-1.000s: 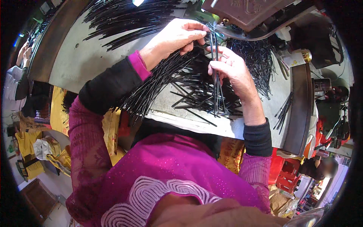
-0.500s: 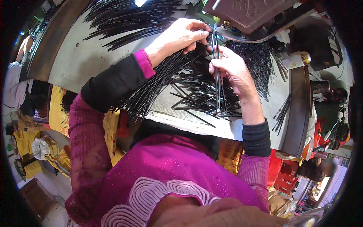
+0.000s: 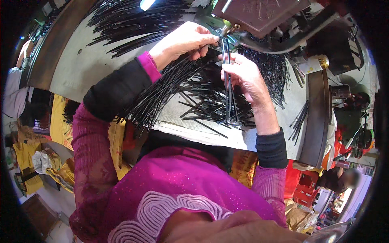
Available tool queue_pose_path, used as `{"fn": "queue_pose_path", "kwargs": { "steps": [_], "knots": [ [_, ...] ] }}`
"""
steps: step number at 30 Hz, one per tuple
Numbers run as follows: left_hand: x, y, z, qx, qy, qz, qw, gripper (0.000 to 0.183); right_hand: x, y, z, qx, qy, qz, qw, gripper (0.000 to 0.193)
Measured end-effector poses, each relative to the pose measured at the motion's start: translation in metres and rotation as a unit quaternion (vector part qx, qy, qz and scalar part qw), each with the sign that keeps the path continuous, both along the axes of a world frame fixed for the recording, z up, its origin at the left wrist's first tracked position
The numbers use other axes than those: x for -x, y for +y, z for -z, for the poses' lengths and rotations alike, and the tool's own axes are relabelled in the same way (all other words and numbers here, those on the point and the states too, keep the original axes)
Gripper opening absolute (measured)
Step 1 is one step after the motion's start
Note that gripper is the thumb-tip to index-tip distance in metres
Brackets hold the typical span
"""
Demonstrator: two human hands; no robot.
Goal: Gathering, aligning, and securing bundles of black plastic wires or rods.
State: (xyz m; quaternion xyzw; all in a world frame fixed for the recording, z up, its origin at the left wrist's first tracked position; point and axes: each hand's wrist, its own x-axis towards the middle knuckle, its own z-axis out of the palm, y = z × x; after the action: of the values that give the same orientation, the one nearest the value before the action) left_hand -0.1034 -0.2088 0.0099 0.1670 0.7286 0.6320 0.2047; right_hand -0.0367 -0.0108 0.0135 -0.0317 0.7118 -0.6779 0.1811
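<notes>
My right hand (image 3: 248,79) is closed, with thumb and fingers around a few long thin black rods (image 3: 228,93). The rods run lengthwise away from me, and their far ends lie beside the metal working part (image 3: 229,33) of a machine. My left hand (image 3: 184,42) pinches close to those far ends; what lies between its fingertips is too small to make out. Beneath my left wrist a thick bundle of black rods (image 3: 158,95) slants across the table. A looser heap of rods (image 3: 202,107) lies under and left of my right hand.
A brown machine housing (image 3: 261,14) with a curved metal arm (image 3: 300,42) stands at the far side. More black rods (image 3: 133,24) spread far left, and a dark pile (image 3: 271,73) lies right. A can (image 3: 316,64) stands near the table's wooden edge (image 3: 314,121). Yellow sacks (image 3: 60,121) sit below left.
The whole view has shifted slightly left. Both hands stay at the machine with much the same grip, and the rods in my right hand remain by its working part.
</notes>
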Motion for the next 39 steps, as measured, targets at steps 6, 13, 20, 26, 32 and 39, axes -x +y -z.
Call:
{"fn": "queue_pose_path", "kwargs": {
  "steps": [6, 13, 20, 26, 32, 39],
  "knots": [
    [-0.002, 0.0, 0.002, -0.004, 0.038, -0.007, 0.999, 0.03, 0.0, -0.004, -0.001, 0.022, -0.006, 0.013, 1.0, 0.03],
    [-0.006, 0.0, -0.007, -0.009, 0.025, 0.004, 1.0, 0.03, -0.001, -0.009, -0.003, 0.055, -0.005, 0.043, 0.998, 0.028],
    [-0.005, -0.007, -0.01, -0.078, -0.058, 0.041, 0.994, 0.03, 0.0, -0.013, -0.003, 0.068, 0.002, 0.033, 0.997, 0.027],
    [-0.005, -0.007, -0.007, -0.075, -0.071, 0.053, 0.993, 0.031, 0.001, -0.017, -0.002, 0.078, 0.015, 0.03, 0.996, 0.026],
    [-0.005, -0.002, 0.005, -0.105, -0.08, 0.059, 0.989, 0.03, 0.004, -0.015, 0.002, 0.078, 0.029, 0.017, 0.996, 0.028],
    [-0.006, 0.0, 0.004, -0.11, -0.068, 0.045, 0.991, 0.025, 0.006, -0.012, 0.004, 0.058, 0.038, 0.042, 0.997, 0.027]
  ]
}}
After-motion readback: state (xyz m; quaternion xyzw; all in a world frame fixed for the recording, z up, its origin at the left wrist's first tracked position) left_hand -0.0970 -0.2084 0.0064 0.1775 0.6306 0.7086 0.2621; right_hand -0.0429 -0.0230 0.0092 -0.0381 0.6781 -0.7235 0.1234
